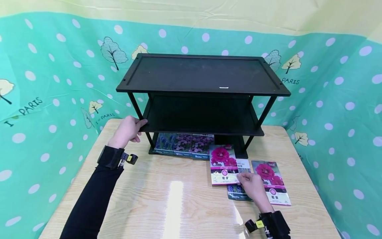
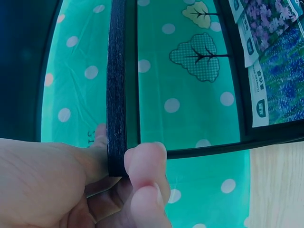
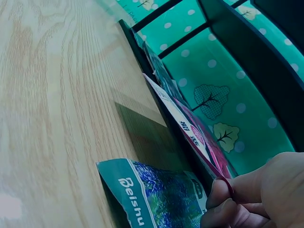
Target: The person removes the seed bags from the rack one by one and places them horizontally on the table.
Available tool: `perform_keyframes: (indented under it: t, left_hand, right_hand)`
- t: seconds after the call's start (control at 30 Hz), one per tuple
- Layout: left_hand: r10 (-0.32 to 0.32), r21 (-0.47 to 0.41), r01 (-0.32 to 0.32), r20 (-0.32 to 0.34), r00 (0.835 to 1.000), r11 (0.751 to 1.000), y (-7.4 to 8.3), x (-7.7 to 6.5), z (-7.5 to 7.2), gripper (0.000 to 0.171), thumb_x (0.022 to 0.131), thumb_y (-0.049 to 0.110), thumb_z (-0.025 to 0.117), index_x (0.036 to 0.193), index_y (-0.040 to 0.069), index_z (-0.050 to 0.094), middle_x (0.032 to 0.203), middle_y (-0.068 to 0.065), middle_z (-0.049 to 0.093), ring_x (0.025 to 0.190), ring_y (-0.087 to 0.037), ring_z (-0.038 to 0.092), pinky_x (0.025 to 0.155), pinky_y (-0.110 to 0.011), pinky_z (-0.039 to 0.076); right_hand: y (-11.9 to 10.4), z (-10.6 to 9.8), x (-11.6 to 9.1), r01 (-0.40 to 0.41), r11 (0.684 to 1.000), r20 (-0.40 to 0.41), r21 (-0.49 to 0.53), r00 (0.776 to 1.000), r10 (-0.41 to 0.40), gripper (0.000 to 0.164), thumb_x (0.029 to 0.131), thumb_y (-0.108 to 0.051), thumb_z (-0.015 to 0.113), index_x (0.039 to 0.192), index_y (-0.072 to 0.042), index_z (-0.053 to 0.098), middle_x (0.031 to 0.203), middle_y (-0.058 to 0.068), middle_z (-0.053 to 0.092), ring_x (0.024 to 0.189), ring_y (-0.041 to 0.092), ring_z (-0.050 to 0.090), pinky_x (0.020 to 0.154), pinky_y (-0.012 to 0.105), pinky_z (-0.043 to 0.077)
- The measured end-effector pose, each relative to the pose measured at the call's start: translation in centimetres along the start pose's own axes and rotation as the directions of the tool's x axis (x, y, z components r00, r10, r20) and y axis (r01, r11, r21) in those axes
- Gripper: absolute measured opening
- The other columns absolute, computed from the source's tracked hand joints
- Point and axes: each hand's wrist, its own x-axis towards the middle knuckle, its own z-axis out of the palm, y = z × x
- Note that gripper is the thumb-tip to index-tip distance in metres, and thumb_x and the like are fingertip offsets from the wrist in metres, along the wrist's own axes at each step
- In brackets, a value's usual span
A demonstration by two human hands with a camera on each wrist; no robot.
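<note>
At the front left corner of the black shelf's middle tier (image 1: 203,114), my left hand (image 1: 128,131) grips the board edge between thumb and fingers. My right hand (image 1: 253,186) pinches the lower right edge of a seed packet (image 1: 222,176) with pink flowers. In the right wrist view that packet (image 3: 190,128) is tilted, raised off the table at the shelf's front. Partly beneath it lies a blue-flower seed packet (image 1: 238,192) marked Beishu. To the right of my right hand, a second pink-flower packet (image 1: 271,182) lies flat on the table.
On the bottom tier several packets of blue and purple flowers (image 1: 185,144) stand in a row on the left. The top tier (image 1: 203,73) has a small white mark near its front edge. A wooden table (image 1: 149,199) carries everything, with a dotted green cloth (image 1: 44,132) around it.
</note>
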Motion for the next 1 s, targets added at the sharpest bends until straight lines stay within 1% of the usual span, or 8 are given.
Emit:
perform_keyframes:
  t: [0.17,0.33,0.43,0.6,0.7,0.83,0.93,1.0]
  left_hand:
    - [0.005,0.009,-0.005,0.004,1.0,1.0,0.1,0.0,-0.1,0.046,0.112,0.035,0.045,0.118,-0.006,0.065,0.073,-0.009,0.058,0.05,-0.018,0.064,0.053,-0.03,0.056]
    - [0.001,0.018,-0.001,0.004,1.0,1.0,0.3,0.0,-0.2,0.045,0.112,0.035,0.046,0.117,-0.005,0.066,0.072,-0.008,0.058,0.049,-0.018,0.064,0.052,-0.029,0.055]
    - [-0.003,0.025,0.003,-0.001,1.0,1.0,0.3,0.1,-0.2,0.045,0.112,0.035,0.046,0.115,-0.005,0.067,0.071,-0.007,0.058,0.049,-0.018,0.064,0.052,-0.03,0.055]
    - [-0.008,0.033,0.008,-0.009,1.0,0.999,0.3,0.2,0.0,0.045,0.111,0.035,0.046,0.112,-0.004,0.068,0.071,-0.008,0.058,0.049,-0.019,0.065,0.052,-0.032,0.056]
    - [-0.001,0.036,0.002,-0.012,1.0,0.999,0.3,0.3,0.1,0.045,0.111,0.035,0.046,0.111,-0.005,0.068,0.071,-0.009,0.059,0.049,-0.019,0.064,0.052,-0.031,0.056]
    - [0.007,0.036,-0.007,-0.006,1.0,0.999,0.3,0.2,-0.1,0.045,0.111,0.034,0.046,0.112,-0.006,0.067,0.071,-0.009,0.059,0.049,-0.018,0.065,0.051,-0.029,0.055]
    - [0.004,0.039,-0.004,0.001,1.0,0.999,0.3,0.1,-0.2,0.046,0.111,0.035,0.046,0.112,-0.006,0.067,0.07,-0.007,0.059,0.049,-0.018,0.065,0.051,-0.029,0.055]
    - [0.002,0.043,-0.002,0.004,1.0,0.999,0.3,0.1,-0.2,0.046,0.111,0.035,0.046,0.111,-0.006,0.068,0.07,-0.007,0.058,0.049,-0.017,0.064,0.052,-0.029,0.055]
  right_hand:
    - [0.0,0.4,-0.5,-0.007,1.0,-0.004,0.018,1.0,0.007,0.028,0.102,-0.017,0.063,0.117,0.006,0.072,0.086,0.007,0.075,0.072,0.012,0.059,0.059,0.024,0.044]
    - [-0.3,1.1,-1.0,-0.024,0.997,0.006,0.078,1.0,0.023,0.027,0.101,-0.014,0.064,0.117,0.006,0.072,0.085,0.008,0.076,0.071,0.013,0.062,0.059,0.023,0.047]
    - [-0.5,1.5,-1.2,-0.019,0.995,0.007,0.093,1.0,0.019,0.026,0.1,-0.013,0.066,0.117,0.006,0.072,0.085,0.008,0.077,0.069,0.013,0.062,0.058,0.023,0.047]
    - [-0.7,2.0,-1.7,0.005,0.998,0.006,0.062,1.0,-0.006,0.026,0.099,-0.016,0.068,0.114,0.004,0.074,0.082,0.008,0.076,0.066,0.012,0.059,0.057,0.024,0.046]
    - [-1.0,2.1,-2.1,0.011,0.999,0.005,0.04,1.0,-0.011,0.026,0.098,-0.018,0.069,0.112,0.003,0.075,0.089,0.01,0.077,0.072,0.012,0.063,0.061,0.023,0.049]
    - [-1.1,2.2,-2.6,0.011,0.999,0.022,0.044,1.0,-0.012,0.026,0.097,-0.017,0.07,0.112,0.004,0.074,0.099,0.015,0.078,0.081,0.014,0.069,0.067,0.024,0.054]
    - [-1.1,2.3,-3.0,0.017,0.999,0.039,0.045,0.999,-0.019,0.026,0.096,-0.016,0.071,0.111,0.005,0.074,0.099,0.016,0.078,0.081,0.016,0.07,0.067,0.026,0.055]
    - [-0.9,2.3,-3.3,0.025,0.999,0.045,0.041,0.999,-0.026,0.024,0.096,-0.015,0.071,0.11,0.005,0.075,0.098,0.016,0.078,0.082,0.017,0.072,0.071,0.028,0.057]
